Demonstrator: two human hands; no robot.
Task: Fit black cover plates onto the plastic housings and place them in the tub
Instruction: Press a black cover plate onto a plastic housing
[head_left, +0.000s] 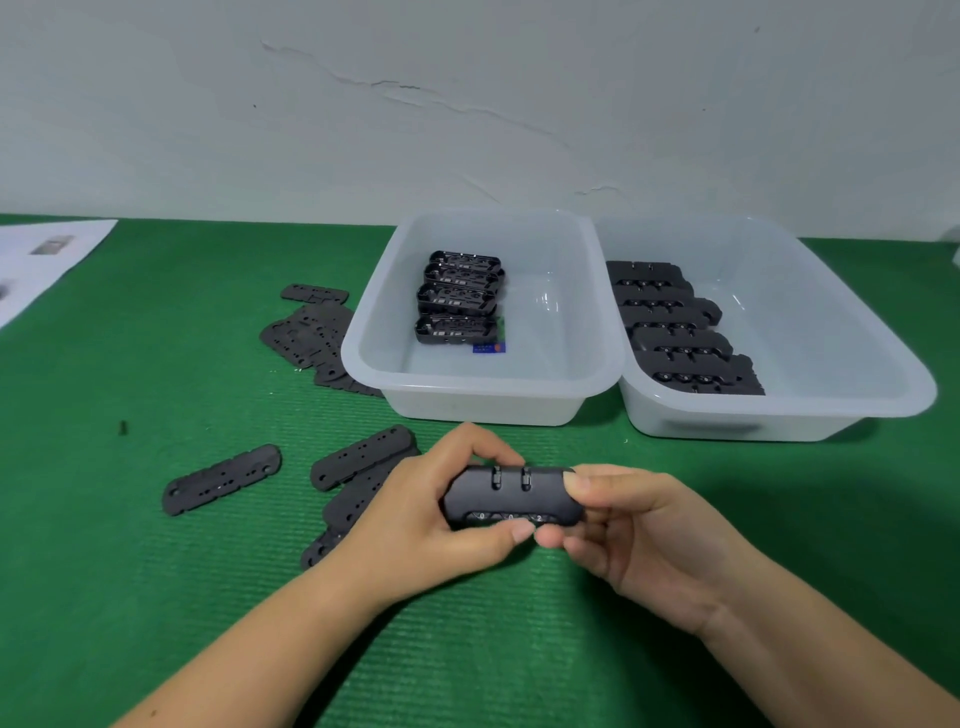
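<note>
- Your left hand (426, 514) and right hand (639, 535) hold 1 black housing (511, 496) between them, just above the green tabletop (156, 597) and in front of the tubs. The fingers (519, 530) of each hand curl round an end of it, thumbs pressing near its lower edge.
- The housing shows 3 number dials reading, as far as can be made out, 0, 0 and 2. Whether a cover plate is already on its hidden side cannot be told.
- The left tub (363, 343) holds 4 housings (460, 299) in a row, open sides up, beside a small blue card (489, 347) whose print is too small to read.
- The right tub (883, 358) holds a row of overlapping black pieces (680, 327), dial side up; these look like finished units.
- Loose cover plates (221, 478) lie on the tabletop to your left, in 2 scattered groups.
- My judgement: you are partway through, with 4 housings and many plates left.
- A printed sheet (47, 260) lies at far left; its text is unreadable.
</note>
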